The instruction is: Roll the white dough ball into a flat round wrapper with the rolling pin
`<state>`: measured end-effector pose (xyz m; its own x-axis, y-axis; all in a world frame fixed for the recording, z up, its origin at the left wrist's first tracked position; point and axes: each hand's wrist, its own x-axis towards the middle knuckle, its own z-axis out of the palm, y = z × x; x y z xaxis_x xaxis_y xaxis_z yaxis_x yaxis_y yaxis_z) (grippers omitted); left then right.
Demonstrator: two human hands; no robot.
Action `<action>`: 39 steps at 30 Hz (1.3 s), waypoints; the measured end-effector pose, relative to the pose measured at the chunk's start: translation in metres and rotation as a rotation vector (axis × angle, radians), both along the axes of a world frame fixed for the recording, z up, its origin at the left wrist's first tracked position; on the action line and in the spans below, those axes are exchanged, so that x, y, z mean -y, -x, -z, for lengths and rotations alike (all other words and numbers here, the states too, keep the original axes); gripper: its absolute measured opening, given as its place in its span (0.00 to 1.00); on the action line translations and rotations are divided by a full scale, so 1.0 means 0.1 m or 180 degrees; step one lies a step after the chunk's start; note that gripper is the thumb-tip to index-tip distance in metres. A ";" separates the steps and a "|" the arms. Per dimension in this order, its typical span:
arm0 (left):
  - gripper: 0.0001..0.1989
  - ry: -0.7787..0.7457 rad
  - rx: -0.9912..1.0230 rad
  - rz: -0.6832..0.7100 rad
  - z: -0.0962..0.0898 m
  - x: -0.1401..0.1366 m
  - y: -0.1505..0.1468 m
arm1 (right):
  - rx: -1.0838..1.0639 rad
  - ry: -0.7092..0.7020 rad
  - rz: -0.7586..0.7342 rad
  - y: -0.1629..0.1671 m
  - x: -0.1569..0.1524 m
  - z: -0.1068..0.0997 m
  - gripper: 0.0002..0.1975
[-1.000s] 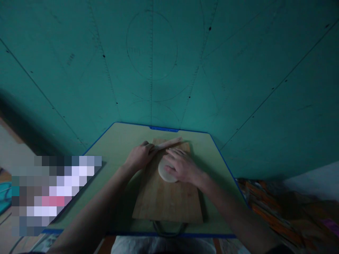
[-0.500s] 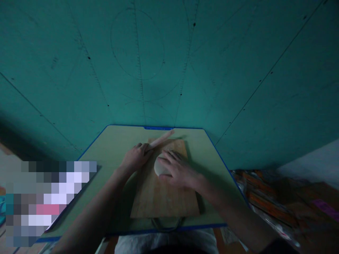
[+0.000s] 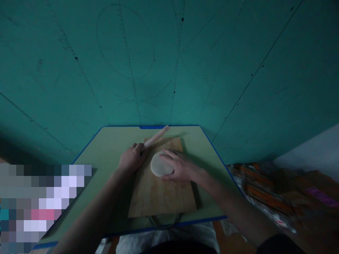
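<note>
A pale, round, flat piece of dough (image 3: 158,165) lies on a wooden board (image 3: 160,201). My right hand (image 3: 180,166) grips its right side, fingers at the far edge and thumb at the near edge. Its fingertips partly cover the dough. In my left hand (image 3: 132,157), left of the dough, is a thin wooden rolling pin (image 3: 156,137). The fingers wrap round the near end, and the pin slants up and away to the right, past the board's far edge.
The board rests on a pale table (image 3: 111,141) with a blue rim, and its handle (image 3: 164,224) loops at the near side. Behind stands a green wall (image 3: 159,70). Wrapped orange packages (image 3: 259,192) lie right of the table. A blurred-out patch covers the left.
My right hand has drawn from on top of the dough to its right edge, so more of the dough shows. My left hand keeps hold of the rolling pin. The view has shifted slightly.
</note>
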<state>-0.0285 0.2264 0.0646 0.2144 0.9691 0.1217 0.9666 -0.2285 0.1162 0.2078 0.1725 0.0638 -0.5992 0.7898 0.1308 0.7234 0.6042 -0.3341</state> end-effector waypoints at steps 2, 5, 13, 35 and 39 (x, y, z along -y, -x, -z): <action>0.17 0.0021 0.0010 0.0005 -0.01 0.00 0.00 | -0.0019 0.0116 0.0033 -0.09 0.01 0.00 0.47; 0.17 0.0050 0.0033 0.0005 -0.01 0.00 0.00 | -0.0033 0.0256 0.0126 -0.20 0.03 0.01 0.47; 0.19 0.0111 0.0051 0.0024 0.00 -0.03 0.02 | 0.0123 0.0026 0.0131 -0.06 0.05 0.01 0.46; 0.17 0.0200 0.0105 0.0055 -0.05 -0.02 0.02 | 0.0182 -0.0385 0.0483 0.46 0.04 -0.04 0.31; 0.16 0.0206 0.0100 0.0063 -0.03 -0.03 0.02 | 0.0178 -0.0384 0.0534 0.50 0.06 -0.06 0.33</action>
<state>-0.0309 0.2293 0.0679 0.2306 0.9708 0.0660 0.9576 -0.2384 0.1616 0.1576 0.1662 0.0702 -0.4696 0.8598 0.2007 0.8326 0.5069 -0.2233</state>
